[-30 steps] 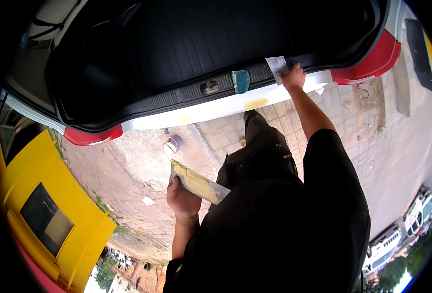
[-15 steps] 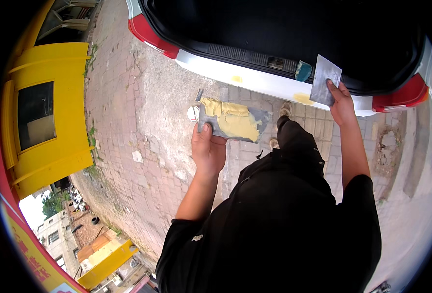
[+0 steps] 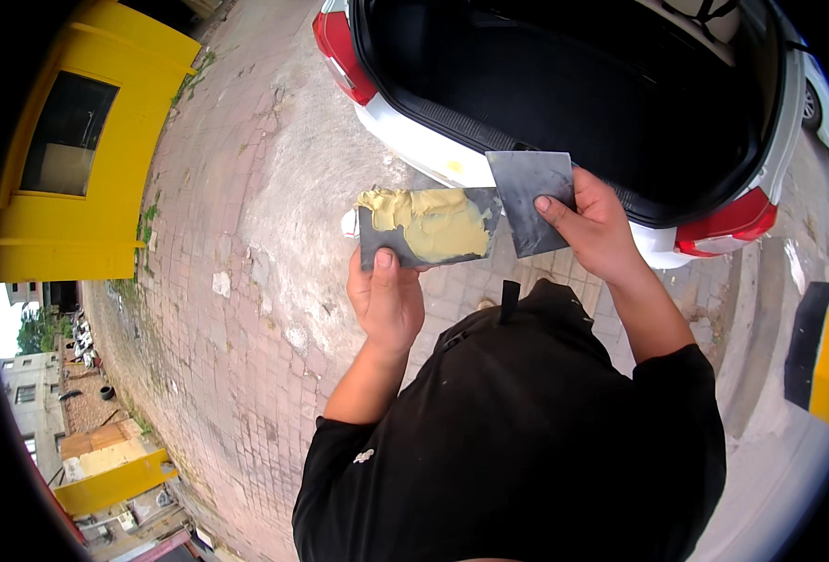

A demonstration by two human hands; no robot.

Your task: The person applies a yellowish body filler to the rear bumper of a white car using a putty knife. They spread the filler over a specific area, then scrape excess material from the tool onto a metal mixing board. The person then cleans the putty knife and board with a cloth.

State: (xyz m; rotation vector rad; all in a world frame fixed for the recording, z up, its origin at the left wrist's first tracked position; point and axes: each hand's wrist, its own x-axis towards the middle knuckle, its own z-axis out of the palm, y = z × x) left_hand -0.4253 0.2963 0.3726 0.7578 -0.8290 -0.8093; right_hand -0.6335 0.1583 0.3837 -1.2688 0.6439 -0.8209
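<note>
My left hand [image 3: 388,298] grips the near left corner of a flat dark plate [image 3: 381,242], thumb on top. Yellowish putty [image 3: 438,225] is spread over much of the plate, thickest along its far left edge. In my right hand [image 3: 594,225] is a thin grey rectangular spreader [image 3: 531,197], pinched between thumb and fingers at its right side. The spreader's left edge is beside the plate's right end; whether they touch I cannot tell. Beyond both hands is the rear of a white car [image 3: 405,140] with its trunk [image 3: 564,103] open. A yellowish patch [image 3: 454,167] marks the bumper.
Brick paving [image 3: 236,309] spreads to the left, up to a yellow structure [image 3: 77,150] with a dark window. Red tail lights [image 3: 728,225] flank the trunk. At far right stands a black-and-yellow striped post [image 3: 821,351].
My right hand has moved left and nearer with the spreader, from over the bumper to beside the plate. My left hand still holds the plate. The view has shifted.
</note>
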